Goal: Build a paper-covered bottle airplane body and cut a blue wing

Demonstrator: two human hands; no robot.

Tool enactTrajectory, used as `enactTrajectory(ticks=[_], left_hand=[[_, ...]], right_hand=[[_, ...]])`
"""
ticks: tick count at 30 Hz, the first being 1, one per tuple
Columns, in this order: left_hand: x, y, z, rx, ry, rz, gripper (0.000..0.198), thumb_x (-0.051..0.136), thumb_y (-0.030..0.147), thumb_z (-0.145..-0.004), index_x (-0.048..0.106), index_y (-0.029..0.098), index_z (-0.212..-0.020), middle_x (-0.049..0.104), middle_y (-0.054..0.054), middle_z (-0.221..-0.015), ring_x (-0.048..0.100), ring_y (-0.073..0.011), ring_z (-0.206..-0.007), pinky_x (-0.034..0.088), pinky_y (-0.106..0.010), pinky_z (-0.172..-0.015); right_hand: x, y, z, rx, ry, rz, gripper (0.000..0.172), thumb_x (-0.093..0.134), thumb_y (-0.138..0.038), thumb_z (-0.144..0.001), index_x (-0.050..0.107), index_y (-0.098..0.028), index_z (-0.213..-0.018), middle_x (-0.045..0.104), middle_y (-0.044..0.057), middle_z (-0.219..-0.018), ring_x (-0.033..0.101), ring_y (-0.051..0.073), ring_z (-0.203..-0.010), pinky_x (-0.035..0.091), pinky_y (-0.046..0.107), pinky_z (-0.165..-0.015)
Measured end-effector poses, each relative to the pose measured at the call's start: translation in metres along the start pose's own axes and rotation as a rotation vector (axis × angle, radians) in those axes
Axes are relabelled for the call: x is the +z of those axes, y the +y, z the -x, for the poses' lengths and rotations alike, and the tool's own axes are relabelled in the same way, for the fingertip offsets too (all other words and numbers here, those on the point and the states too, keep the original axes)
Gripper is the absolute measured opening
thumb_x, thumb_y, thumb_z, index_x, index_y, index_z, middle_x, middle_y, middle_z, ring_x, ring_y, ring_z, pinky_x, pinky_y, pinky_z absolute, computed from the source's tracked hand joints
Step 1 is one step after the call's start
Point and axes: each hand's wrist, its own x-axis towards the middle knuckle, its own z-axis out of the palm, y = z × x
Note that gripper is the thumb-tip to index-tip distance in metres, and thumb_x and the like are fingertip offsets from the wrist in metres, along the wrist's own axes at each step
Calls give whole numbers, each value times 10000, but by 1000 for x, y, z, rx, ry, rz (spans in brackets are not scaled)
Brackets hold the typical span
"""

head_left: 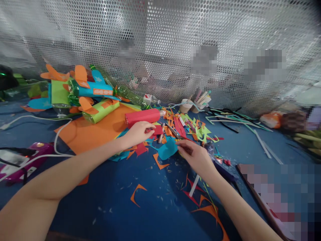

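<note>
A small blue paper piece [167, 149] with rounded corners is pinched at its right edge by my right hand [197, 156], just above the table. My left hand [139, 134] has its thumb and fingers drawn together beside a small red paper piece [157, 130]; whether it grips that piece I cannot tell. Right behind my left hand lies a bottle wrapped in red paper [142, 116]. Scissors [173, 130] rest among the scraps between my hands. An orange paper offcut [159, 162] lies below the blue piece.
Paper-covered bottle models [92, 88] and a large orange sheet [80, 134] occupy the left. A purple device [37, 157] with cables sits at far left. Cups of pens [199, 102] stand by the perforated metal screen [160, 40]. Coloured strips [240, 120] and a tablet-like slab [260, 201] lie right.
</note>
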Motion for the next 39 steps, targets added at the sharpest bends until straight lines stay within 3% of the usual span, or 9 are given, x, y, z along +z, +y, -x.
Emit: enactTrajectory(ticks=[5, 9, 13, 16, 21, 23, 28, 34, 39], left_hand=[[6, -5, 1, 95, -8, -185, 189, 512, 213, -796, 650, 144, -905, 660, -90, -940, 588, -205, -910, 444, -349, -847], [-2, -6, -3, 96, -17, -196, 236, 448, 152, -802, 649, 141, -927, 663, -88, -953, 591, -194, -905, 441, -336, -848], [-10, -9, -1, 43, -142, -238, 313, 410, 128, -789, 646, 143, -995, 675, -100, -934, 606, -198, -860, 449, -331, -807], [-10, -11, 3, 48, -201, -249, 343, 437, 147, -769, 624, 142, -1056, 676, -100, -878, 603, -198, -830, 447, -313, -783], [-7, -14, 5, 53, -148, -246, 428, 535, 182, -713, 568, 145, -1138, 662, -107, -928, 595, -224, -842, 439, -319, -759], [-10, -16, 3, 31, -130, -219, 472, 588, 199, -676, 556, 159, -1145, 658, -96, -909, 596, -229, -822, 438, -316, -726], [-23, -13, -5, -117, -119, -81, 442, 650, 258, -640, 581, 196, -1072, 556, 7, -608, 530, -162, -550, 384, -271, -548], [-35, -8, -13, -190, -10, 37, 341, 581, 380, -745, 587, 183, -1023, 371, 61, -444, 377, -105, -416, 314, -258, -492], [-40, -4, -15, -162, 63, 202, 320, 544, 332, -785, 560, 194, -1073, 547, 11, -593, 510, -126, -541, 393, -251, -528]], right_hand=[[4, -8, 1, -58, 27, 50, 340, 489, -297, -825, 538, -260, -1160, 672, 35, -1014, 652, 194, -895, 524, 347, -799], [5, -9, 2, -48, 71, -38, 328, 484, -323, -840, 517, -263, -1161, 657, 31, -1065, 627, 191, -976, 507, 344, -855], [4, -11, 3, -44, 73, -90, 319, 451, -338, -866, 508, -259, -1169, 650, 40, -1082, 620, 186, -990, 504, 333, -860], [8, -12, 5, -131, 3, 41, 319, 435, -330, -875, 534, -251, -1168, 634, 61, -1115, 590, 204, -1040, 480, 381, -896], [19, -6, 6, -330, -72, 282, 310, 492, -273, -838, 589, -217, -1127, 556, 97, -1230, 450, 241, -1201, 380, 463, -1000], [21, -3, 7, -341, -57, 316, 345, 487, -264, -838, 556, -224, -1174, 543, 98, -1239, 445, 244, -1201, 378, 479, -998], [19, -3, 7, -332, -55, 343, 353, 473, -276, -850, 537, -247, -1196, 525, 94, -1250, 436, 250, -1202, 367, 489, -1001], [19, -3, 7, -313, -70, 342, 343, 479, -286, -850, 549, -231, -1181, 521, 88, -1241, 431, 239, -1200, 361, 452, -1012], [15, -9, 6, -320, -27, 299, 301, 476, -262, -851, 561, -248, -1139, 553, 77, -1190, 468, 236, -1156, 377, 446, -987]])
